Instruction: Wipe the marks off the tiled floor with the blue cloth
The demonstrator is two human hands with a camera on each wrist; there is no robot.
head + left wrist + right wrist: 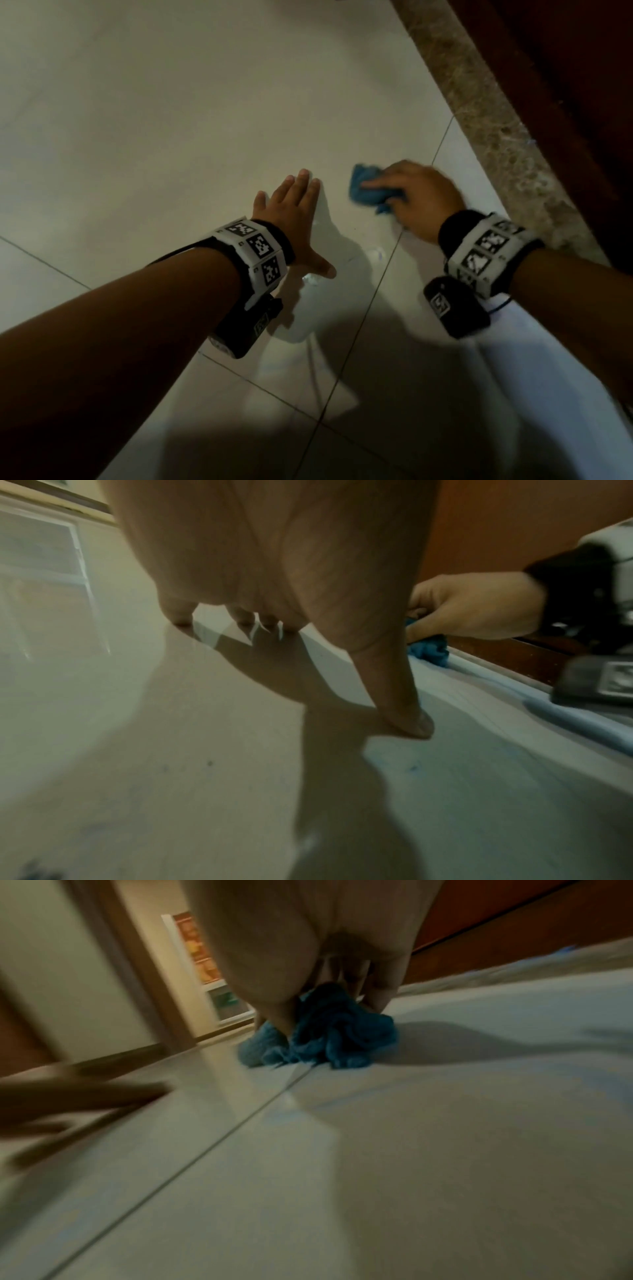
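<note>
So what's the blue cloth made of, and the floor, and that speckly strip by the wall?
Blue cloth: soft woven or terry-like fabric, judging by its crumpled folds. Floor: pale glazed tile, probably ceramic; it is glossy with reflections and thin grout lines. Speckled strip: looks like polished stone, mottled brown and grey; possibly granite or marble.

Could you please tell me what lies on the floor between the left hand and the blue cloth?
Only bare tiled floor: the head view shows nothing between the left hand, spread flat, and the blue cloth bunched under the right hand.
</note>
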